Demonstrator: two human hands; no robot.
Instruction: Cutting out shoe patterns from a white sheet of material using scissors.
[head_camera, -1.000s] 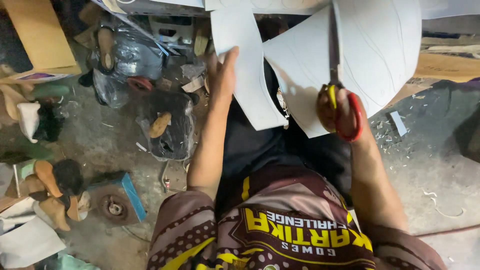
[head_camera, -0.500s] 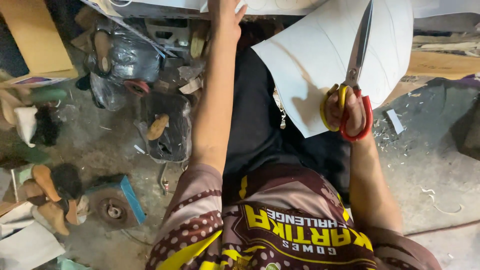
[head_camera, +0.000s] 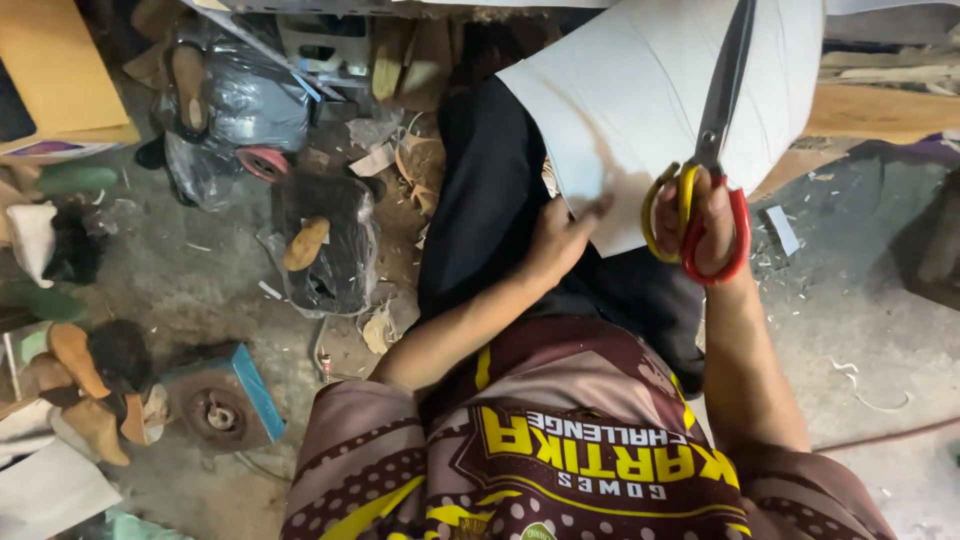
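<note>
My right hand (head_camera: 700, 225) is gripping the scissors (head_camera: 712, 130), blades pointing up and away across the white sheet (head_camera: 640, 100); left hand (head_camera: 560, 240) pinches its lower edge.

A dusty concrete floor (head_camera: 200, 290) is carrying everything here — black plastic bags (head_camera: 330, 250) are slumping near the middle, a small blue-framed machine (head_camera: 225, 405) is sitting at lower left beside tan shoe soles (head_camera: 75, 360), and pale offcuts (head_camera: 860, 385) are lying scattered at right — a cardboard box (head_camera: 60, 80) is resting at upper left.
</note>
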